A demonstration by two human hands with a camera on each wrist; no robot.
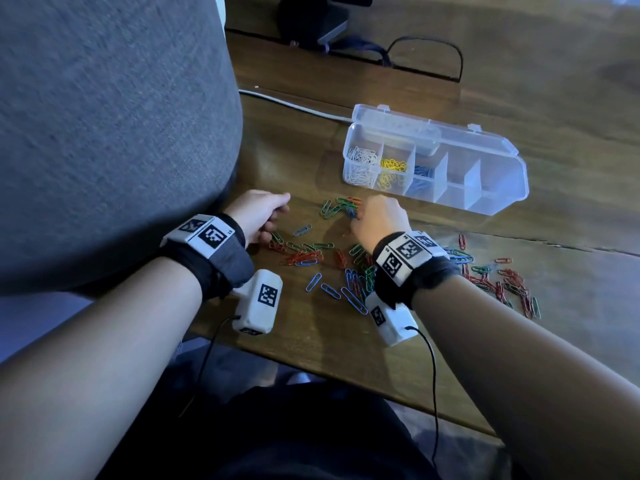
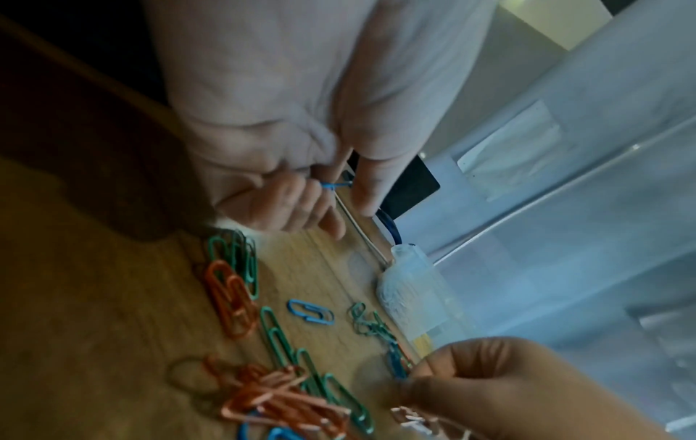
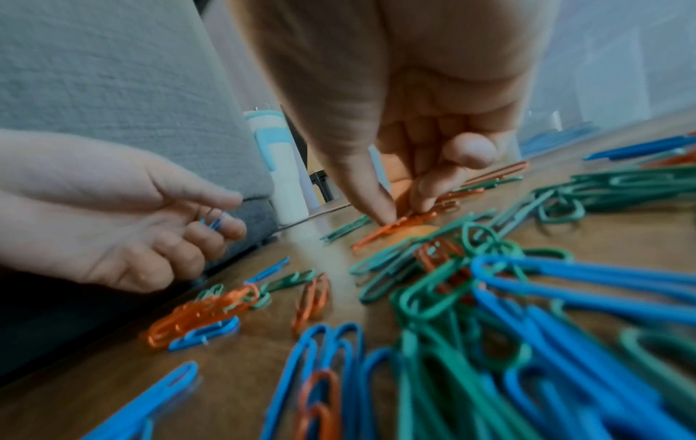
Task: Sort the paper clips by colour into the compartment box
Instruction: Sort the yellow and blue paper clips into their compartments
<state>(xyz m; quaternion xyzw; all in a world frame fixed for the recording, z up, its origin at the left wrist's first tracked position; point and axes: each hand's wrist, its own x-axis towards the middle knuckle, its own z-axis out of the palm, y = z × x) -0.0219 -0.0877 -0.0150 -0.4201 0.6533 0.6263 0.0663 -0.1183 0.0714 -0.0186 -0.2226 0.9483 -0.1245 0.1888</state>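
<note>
The clear compartment box stands open at the back right, with white clips, yellow clips and blue clips in its three left compartments. Red, green and blue paper clips lie scattered on the wooden table. My left hand hovers at the left of them, its curled fingers holding blue clips. My right hand is down on a small heap in front of the box. Its thumb and forefinger pinch at a clip whose colour I cannot tell; an orange-red clip lies under them.
A large grey upholstered cushion rises at the left, close to my left hand. A white cable and a black cable run behind the box. More clips spread to the right. The table's front edge is near my wrists.
</note>
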